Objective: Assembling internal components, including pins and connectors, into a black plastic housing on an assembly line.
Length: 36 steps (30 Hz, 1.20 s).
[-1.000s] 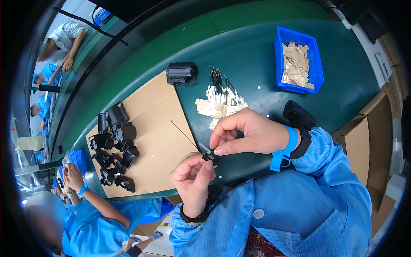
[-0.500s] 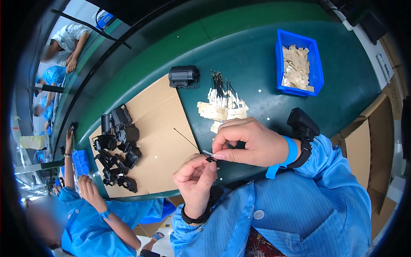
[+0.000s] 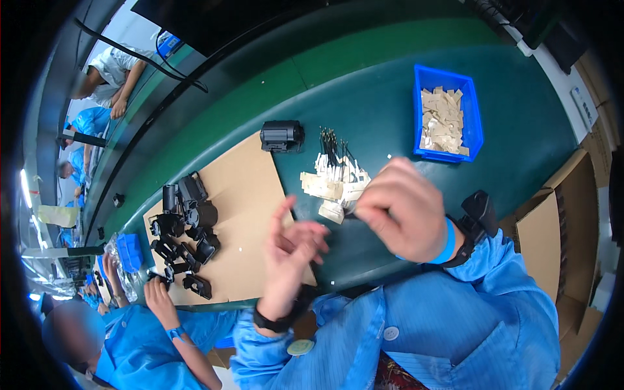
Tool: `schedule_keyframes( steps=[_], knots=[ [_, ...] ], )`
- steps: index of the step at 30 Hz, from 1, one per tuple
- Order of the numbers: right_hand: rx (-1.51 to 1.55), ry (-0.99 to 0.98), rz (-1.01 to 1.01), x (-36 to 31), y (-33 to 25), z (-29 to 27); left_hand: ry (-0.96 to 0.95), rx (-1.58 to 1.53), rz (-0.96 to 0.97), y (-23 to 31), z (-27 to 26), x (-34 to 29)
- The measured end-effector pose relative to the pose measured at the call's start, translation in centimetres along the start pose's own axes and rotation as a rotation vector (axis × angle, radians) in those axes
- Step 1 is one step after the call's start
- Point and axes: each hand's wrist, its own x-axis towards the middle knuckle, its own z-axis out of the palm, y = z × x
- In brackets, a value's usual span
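My left hand (image 3: 292, 250) is raised over the near edge of the cardboard sheet, fingers apart, and I see nothing in it. Blurred by motion, my right hand (image 3: 404, 213) is closed in a pinch beside the pile of thin black cables with cream paper tabs (image 3: 335, 175). A small dark and pale bit shows at its fingertips, too smeared to name. The cables' black ends point away from me, and their tabs lie towards my right hand. One black ribbed housing (image 3: 282, 136) stands at the far edge of the cardboard.
Several black housings (image 3: 183, 227) crowd the left of the brown cardboard sheet (image 3: 250, 195). A blue bin (image 3: 478, 123) of cream paper pieces stands at the far right. An open cardboard box (image 3: 539, 240) is on the right. At left, a co-worker's hand (image 3: 159, 300) touches a black part.
My hands, earlier together on a thin cable and a small black piece, have come apart. The left has opened; the right has shifted right, still pinching. The co-worker's hands have moved down.
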Motion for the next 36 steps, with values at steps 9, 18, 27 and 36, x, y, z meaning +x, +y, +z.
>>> schedule_keyframes(
  steps=[9,18,27,36],
  knots=[
    [0.339,0.156,0.416,-0.6,0.2,-2.3,-0.063,1.712,0.618,4.3,-3.6,13.2],
    [0.619,0.235,0.601,-1.6,0.6,-2.8,0.192,1.216,0.799,4.7,-3.5,14.1],
    [0.863,0.006,0.422,-0.2,-1.4,0.4,-0.035,-0.597,0.056,2.8,1.5,1.7],
    [0.656,-0.074,0.136,0.0,-2.3,1.5,-0.143,-0.487,0.275,-1.3,3.6,-0.1]
  ],
)
